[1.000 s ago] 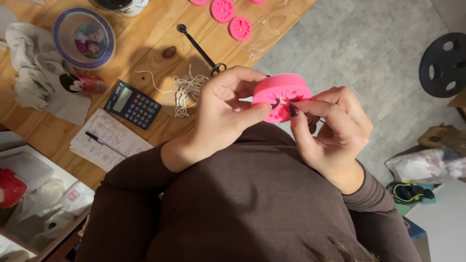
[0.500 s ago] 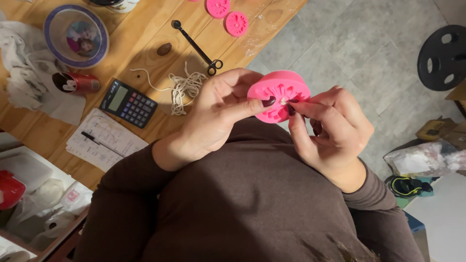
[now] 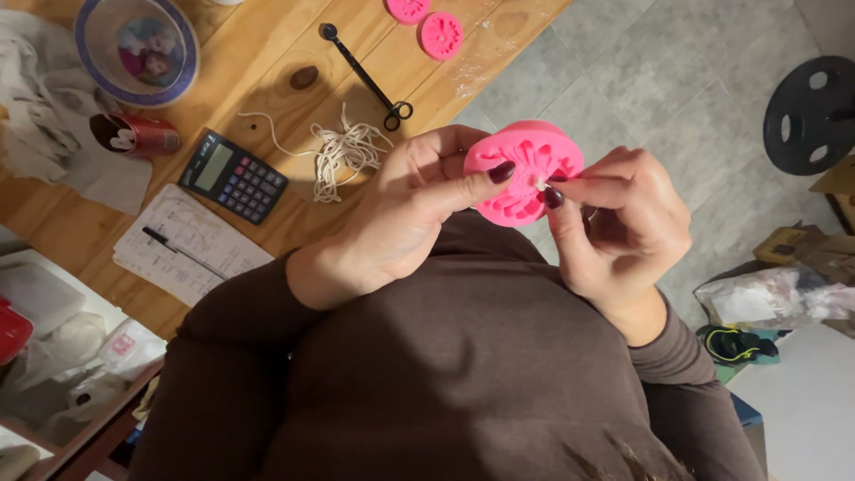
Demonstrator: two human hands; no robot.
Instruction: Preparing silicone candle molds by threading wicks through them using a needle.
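A round pink silicone mould [image 3: 525, 169] with a flower-shaped hollow is held up in front of my chest. My left hand [image 3: 414, 209] grips its left side, thumb laid across the face. My right hand [image 3: 619, 218] pinches a small pale bit, perhaps a wick end, at the mould's centre between thumb and forefinger. Both hands have dark nail polish.
On the wooden table: a bundle of white string [image 3: 343, 147], a black scissor-like tool [image 3: 365, 76], a calculator [image 3: 233, 176], a paper sheet with pen [image 3: 187, 245], a bowl [image 3: 138, 44], a small can [image 3: 138, 135], two more pink moulds [image 3: 441, 34]. Grey tiled floor and a black disc [image 3: 810, 116] lie to the right.
The mould has turned so its hollowed face shows toward me. My right fingers have moved from its edge to its centre. The view has shifted slightly.
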